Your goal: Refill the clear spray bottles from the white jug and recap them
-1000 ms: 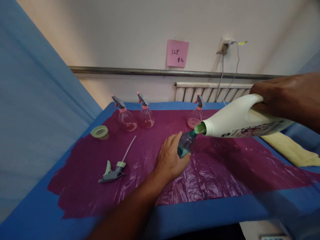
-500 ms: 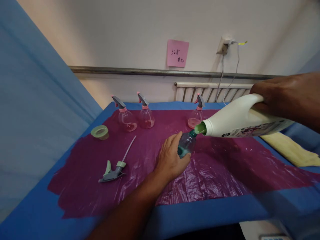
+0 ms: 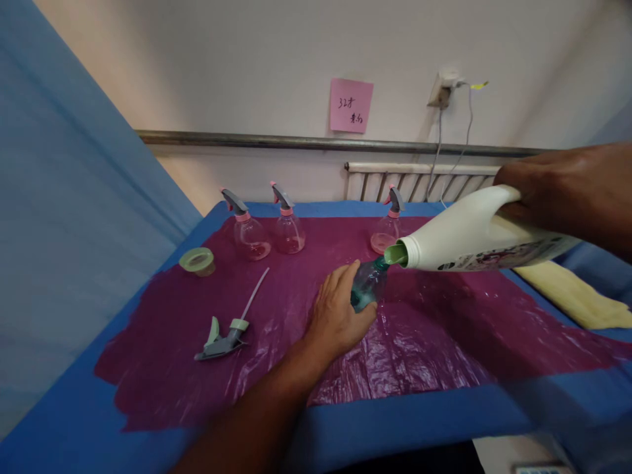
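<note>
a head-worn camera is looking forward and down across the desk (image 3: 395,424) from close by, facing the wall (image 3: 237,72).

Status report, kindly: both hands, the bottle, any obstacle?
Left hand around green-necked bottle. Right hand gripping tilted white jug, spout at bottle's mouth. No obstruction visible; detached spray head lies left.

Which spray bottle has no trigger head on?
The green-tinted bottle held in the left hand: its neck carries no trigger. The other three bottles wear grey-and-pink trigger heads.
</note>
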The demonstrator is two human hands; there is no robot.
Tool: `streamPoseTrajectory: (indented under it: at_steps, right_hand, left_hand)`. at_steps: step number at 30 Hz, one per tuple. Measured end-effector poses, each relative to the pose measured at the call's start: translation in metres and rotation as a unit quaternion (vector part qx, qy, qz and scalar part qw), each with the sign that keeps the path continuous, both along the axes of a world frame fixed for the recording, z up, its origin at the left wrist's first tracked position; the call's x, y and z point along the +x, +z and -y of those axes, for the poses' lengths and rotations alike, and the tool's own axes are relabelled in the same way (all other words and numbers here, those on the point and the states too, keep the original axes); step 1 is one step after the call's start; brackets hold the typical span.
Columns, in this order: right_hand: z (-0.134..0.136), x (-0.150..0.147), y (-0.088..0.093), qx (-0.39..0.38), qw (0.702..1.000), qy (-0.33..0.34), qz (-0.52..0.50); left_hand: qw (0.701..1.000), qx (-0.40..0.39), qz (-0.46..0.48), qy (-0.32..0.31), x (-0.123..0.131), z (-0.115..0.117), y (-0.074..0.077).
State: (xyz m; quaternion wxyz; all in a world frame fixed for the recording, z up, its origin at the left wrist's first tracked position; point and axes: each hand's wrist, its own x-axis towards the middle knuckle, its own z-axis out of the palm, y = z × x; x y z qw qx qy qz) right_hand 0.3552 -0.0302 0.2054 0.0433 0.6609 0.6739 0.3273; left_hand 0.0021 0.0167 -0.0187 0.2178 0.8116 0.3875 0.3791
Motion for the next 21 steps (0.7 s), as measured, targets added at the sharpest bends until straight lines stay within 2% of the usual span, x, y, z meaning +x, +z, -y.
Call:
streamPoseTrajectory:
  at_steps: [6,13,21]
  right_hand:
    - [-0.0002,0.0014,0.0010,-0.008,1.000,-0.003,-0.017]
    - [-0.0001,0.0029,-0.0011,0.016,0.999,0.018,-0.024]
    - [-0.0005,0.0039,-0.0003,0.000,0.999,0.010,-0.042]
  left_hand:
    - [1.000,-0.003,-0.002,0.001,-0.0001,0.0001,0.0004]
    - [1.000,-0.006,0.004,-0.002,-0.0002,-0.0006,-0.0010]
    - [1.000,-0.019,0.014,-0.008,-0.0004,0.0002,0.0009]
